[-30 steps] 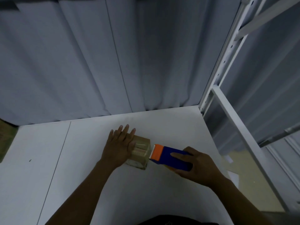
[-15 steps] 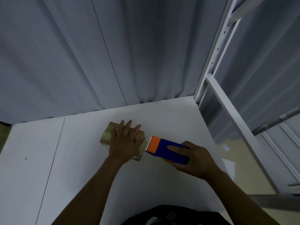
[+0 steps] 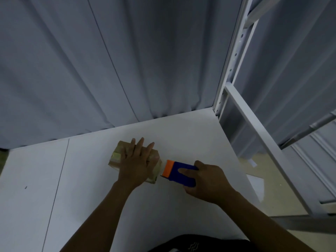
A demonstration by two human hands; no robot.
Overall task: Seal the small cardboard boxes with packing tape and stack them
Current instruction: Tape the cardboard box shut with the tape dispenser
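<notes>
Pressing palm-down on the top of the small cardboard box [image 3: 116, 156], the left hand [image 3: 135, 160] lies with its fingers straight and slightly spread. Its fingertips reach past the box's far edge. The box sits flat on the white table [image 3: 81, 206]. Glossy tape shows on the left end of the box and on its right end.

Just right of the box, the right hand [image 3: 209, 182] grips the blue body of the tape dispenser [image 3: 181, 176]. The fingers are curled round the body and one finger lies along its top face. The dispenser's orange front end [image 3: 168, 168] points at the right end of the box. Whether the orange end touches the box cannot be told.

Left of the box, a thin dark seam [image 3: 56, 186] runs across the table toward the near edge. Farther left of the box there is a small dark mark [image 3: 25, 187] on the table. Behind the box, a grey pleated curtain [image 3: 109, 70] hangs down to the table's far edge. Well to the right of the box and behind it, a white perforated metal upright [image 3: 234, 57] rises at the table's corner. Beyond the table edge to the right of the box, a white sheet [image 3: 256, 186] lies on the tan floor [image 3: 283, 188].
</notes>
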